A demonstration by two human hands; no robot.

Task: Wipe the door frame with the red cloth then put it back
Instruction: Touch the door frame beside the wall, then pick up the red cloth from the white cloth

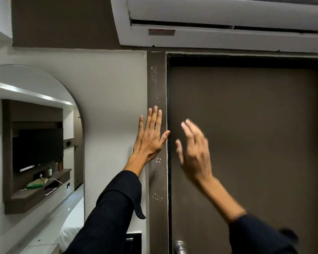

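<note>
The dark brown door frame (pixel 157 85) runs upright between the white wall and the closed brown door (pixel 246 143). White specks dot the frame in several places. My left hand (pixel 150 138) lies flat against the frame and the wall edge, fingers spread and pointing up, holding nothing. My right hand (pixel 193 153) hovers in front of the door just right of the frame, blurred, fingers apart and empty. No red cloth is in view.
A white air conditioner (pixel 218 30) hangs right above the door. An arched mirror (pixel 35 134) on the left wall reflects a television and shelf. A metal door handle (pixel 180 247) sits at the bottom edge, and a dark wall panel (pixel 133 242) is left of the frame.
</note>
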